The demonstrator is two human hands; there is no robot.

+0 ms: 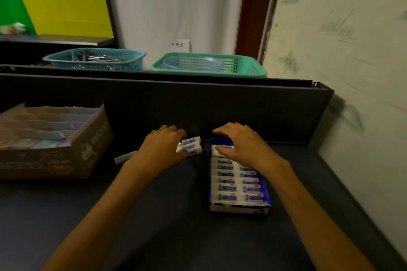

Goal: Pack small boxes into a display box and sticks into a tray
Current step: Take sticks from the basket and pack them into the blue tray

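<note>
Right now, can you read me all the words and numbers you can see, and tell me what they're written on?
"补货区": on the white paper sign on the curtain behind the green basket.
Print on the small boxes in the blue display box: too blurred to read.
Print on the small boxes under the left hand: too blurred.
Print on the cardboard tray front: too blurred.
</note>
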